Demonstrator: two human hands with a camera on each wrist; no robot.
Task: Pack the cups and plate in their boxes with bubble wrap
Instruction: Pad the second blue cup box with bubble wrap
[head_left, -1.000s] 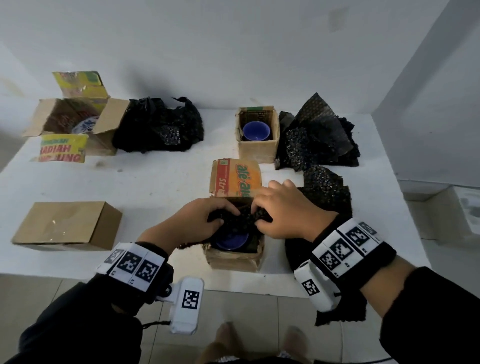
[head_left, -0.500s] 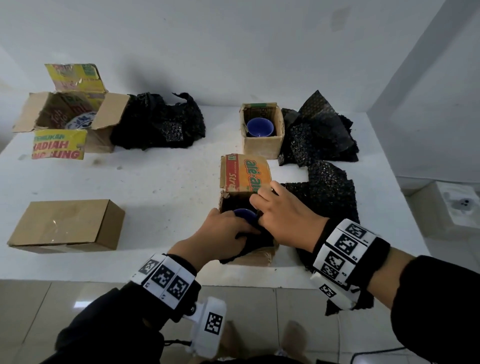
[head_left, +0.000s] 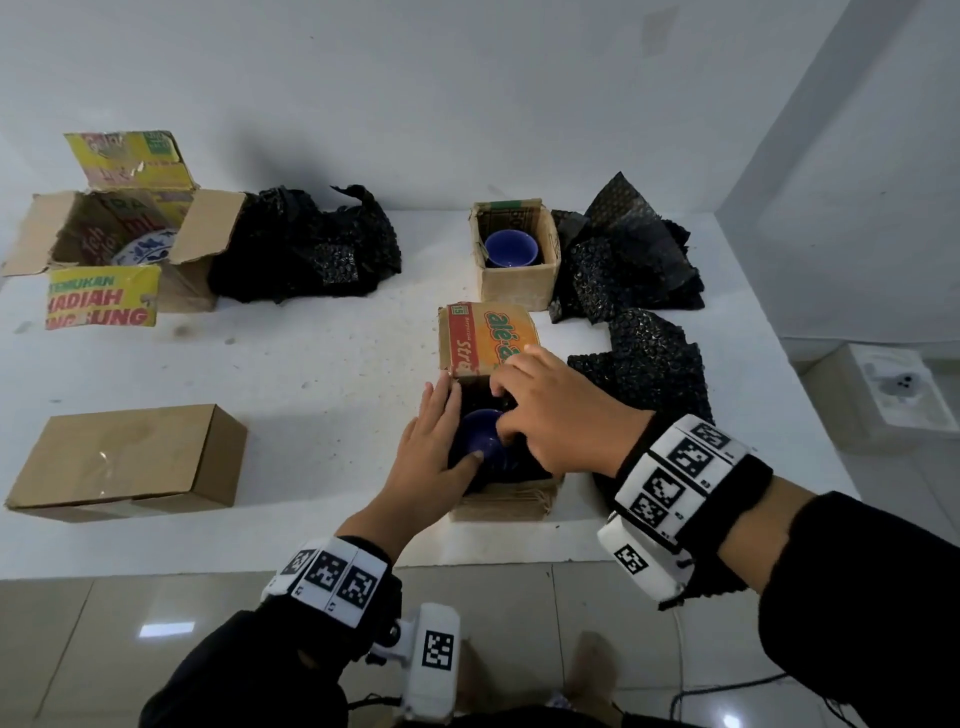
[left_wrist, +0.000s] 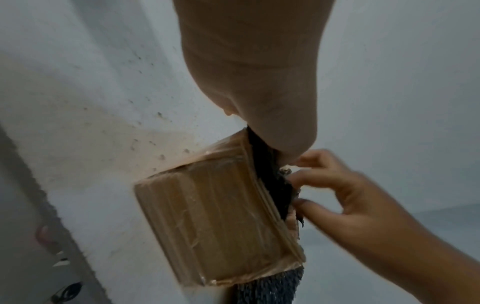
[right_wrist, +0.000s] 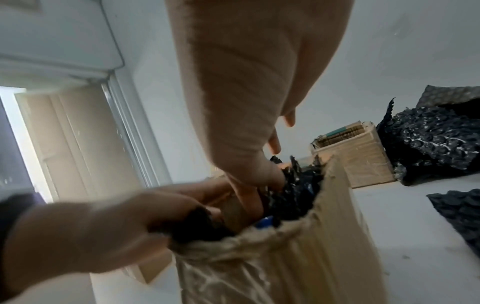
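A small cardboard box (head_left: 501, 501) with an orange flap (head_left: 488, 340) stands near the table's front edge. Inside it sits a blue cup (head_left: 480, 436), surrounded by black bubble wrap (right_wrist: 293, 193). My left hand (head_left: 441, 415) lies along the box's left side with straight fingers, its thumb on the cup's rim. My right hand (head_left: 506, 415) reaches in from the right, its curled fingers pinching the wrap beside the cup. A second blue cup (head_left: 509, 248) sits in the far box (head_left: 519, 283). A patterned plate (head_left: 143, 249) lies in the large open box (head_left: 197, 270) at the back left.
Black bubble wrap piles lie at the back centre (head_left: 306, 249) and back right (head_left: 623, 260), and a sheet (head_left: 644, 364) lies just right of the near box. A closed cardboard box (head_left: 130, 457) sits front left. The table's front edge (head_left: 208, 566) is close.
My left hand has slid from over the cup to the box's left side and straightened its fingers, exposing the cup. My right hand has dipped further into the box.
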